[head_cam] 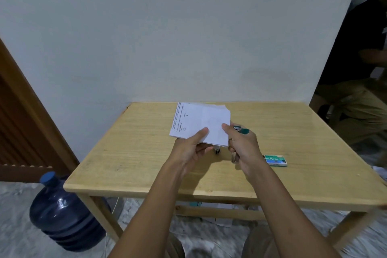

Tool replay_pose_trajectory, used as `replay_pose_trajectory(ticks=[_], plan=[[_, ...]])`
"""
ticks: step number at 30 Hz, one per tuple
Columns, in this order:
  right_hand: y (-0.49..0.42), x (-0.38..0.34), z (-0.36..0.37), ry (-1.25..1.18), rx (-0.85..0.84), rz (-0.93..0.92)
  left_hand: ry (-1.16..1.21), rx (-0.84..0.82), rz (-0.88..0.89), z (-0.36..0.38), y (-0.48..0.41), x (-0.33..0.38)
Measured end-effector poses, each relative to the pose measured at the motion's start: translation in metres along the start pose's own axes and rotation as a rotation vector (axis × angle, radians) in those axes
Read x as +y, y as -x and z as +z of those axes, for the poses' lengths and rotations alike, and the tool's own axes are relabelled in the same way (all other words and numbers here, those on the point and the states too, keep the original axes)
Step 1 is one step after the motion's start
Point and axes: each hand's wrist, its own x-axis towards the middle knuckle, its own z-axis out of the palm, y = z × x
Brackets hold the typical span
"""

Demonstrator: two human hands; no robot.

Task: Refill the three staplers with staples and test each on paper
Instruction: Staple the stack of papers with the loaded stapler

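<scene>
Currently you hold the paper [201,123] above the bench [146,153], folded or stacked (which one cannot be told), tilted with its far edge toward the wall. Your left hand [191,147] is closed on its near edge, thumb on top, fingers underneath. Your right hand [243,146] pinches the near-right corner with the thumb while the remaining fingers are curled round a stapler [234,156]; only a metallic end shows below the palm, so its full shape is hidden.

Key relation: the held stapler lies just right of the paper's right edge, long axis running roughly away from you. Judgement: the right hand is nearer and must bring the stapler's mouth leftward over that corner.

A second stapler with a green end [241,130] lies on the bench just beyond the right hand. A small metal item [217,150] stands under the paper, possibly the third stapler; uncertain. The staple box [275,160], green, lies flat to the right, apart from both hands.

Surface: pale wood, against a plain wall. A blue water jug [62,211] stands on the floor at left; another person's leg [360,107] is at far right.
</scene>
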Motion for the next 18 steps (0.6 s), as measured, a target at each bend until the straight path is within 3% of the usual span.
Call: replay_pose_trajectory(ticks=[6,10,18], plan=[[0.006,-0.003,-0.009,0.083,-0.161,0.030,0.004,0.104,0.070,0.002,-0.003,-0.001],[0.010,0.000,-0.014,-0.006,-0.321,0.118,0.044,0.169,0.107,0.001,-0.006,-0.005],[0.015,0.011,-0.019,-0.073,-0.486,0.212,0.051,0.162,0.133,0.003,-0.006,-0.012]])
